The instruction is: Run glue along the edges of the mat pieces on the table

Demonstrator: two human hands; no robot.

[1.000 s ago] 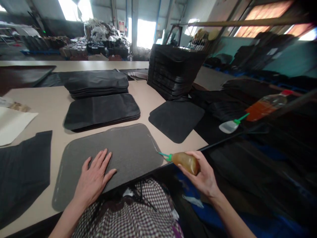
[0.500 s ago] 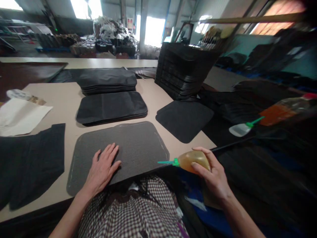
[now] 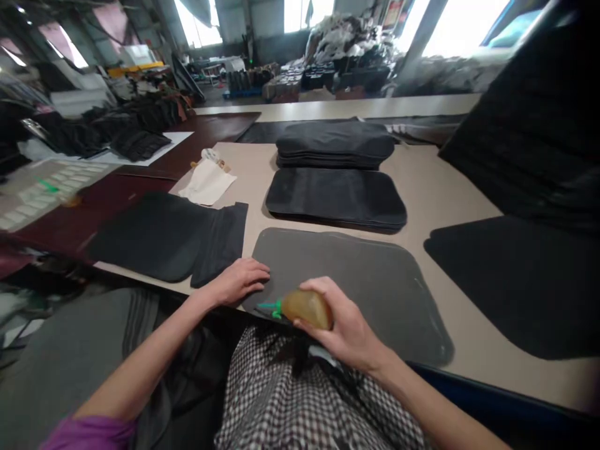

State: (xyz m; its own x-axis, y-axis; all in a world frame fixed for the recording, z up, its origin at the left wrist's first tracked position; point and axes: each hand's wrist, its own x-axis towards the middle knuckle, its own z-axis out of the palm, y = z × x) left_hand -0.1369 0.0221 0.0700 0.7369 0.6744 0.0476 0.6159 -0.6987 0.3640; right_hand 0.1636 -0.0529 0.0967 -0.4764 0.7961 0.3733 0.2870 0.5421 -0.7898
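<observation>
A grey panel (image 3: 347, 275) with rounded corners lies flat at the table's front edge, a pale line running along its right border. My left hand (image 3: 241, 279) rests on the panel's left end, its fingers stretched out and holding nothing. My right hand (image 3: 349, 325) is wrapped round a soft squeeze bottle (image 3: 302, 308) of amber liquid. The bottle is tipped on its side, its thin green nozzle (image 3: 269, 306) pointing left over the panel's near left corner. I cannot tell whether the tip touches the panel.
Stacked black panels (image 3: 335, 197) lie just behind, with a further stack (image 3: 335, 144) beyond. Black sheets (image 3: 178, 234) are at left, near a white cloth (image 3: 209, 181). At right are a black panel (image 3: 520, 275) and a tall dark stack (image 3: 539, 131).
The view has swung left. My right hand has carried the bottle leftward across the near edge of the panel, and my left hand has shifted to the panel's left end.
</observation>
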